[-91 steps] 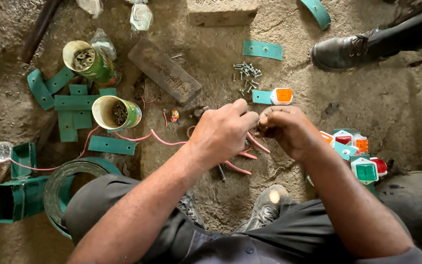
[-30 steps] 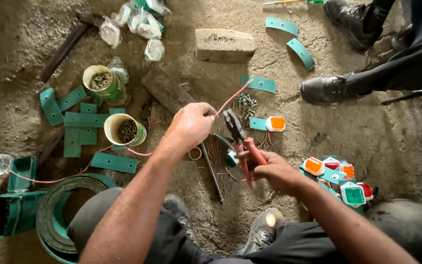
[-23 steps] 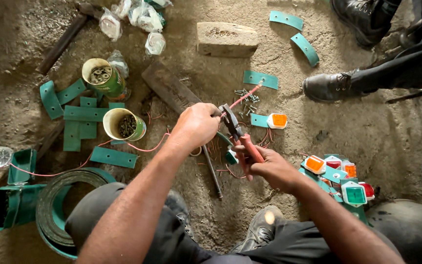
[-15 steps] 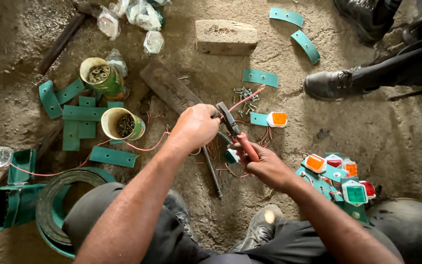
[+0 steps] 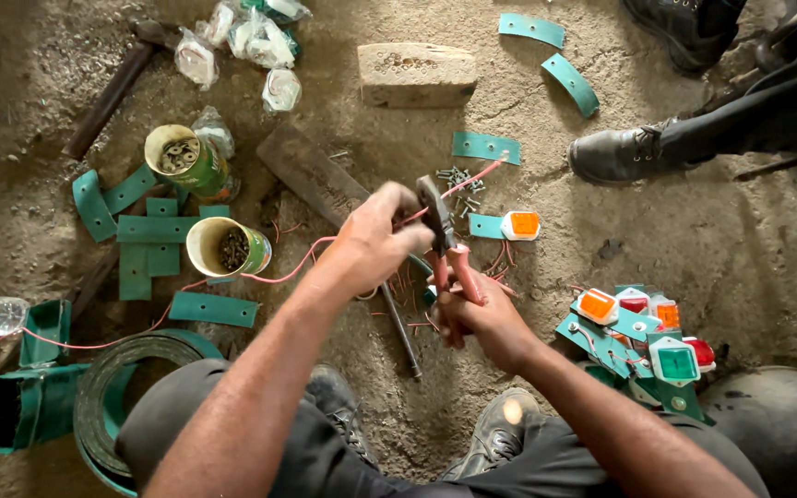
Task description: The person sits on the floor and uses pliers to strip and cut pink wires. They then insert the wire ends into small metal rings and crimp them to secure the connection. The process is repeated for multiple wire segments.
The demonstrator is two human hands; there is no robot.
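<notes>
- Pliers with red grips stand nearly upright at the centre, nose pointing away from the person.
- Right hand is wrapped tight around the pliers' grips, just below them.
- Left hand, just left of the pliers, pinches a pink wire that runs into the pliers' nose and on up to the right.
- Open can of small dark hardware lies well left of the pliers; a second can lies further up-left.
- Green metal strips lie beside the cans.
- Cluster of orange, red and green lamps sits to the right of the pliers.
- Another person's black boot rests on the dirt floor, upper right of the pliers.
</notes>
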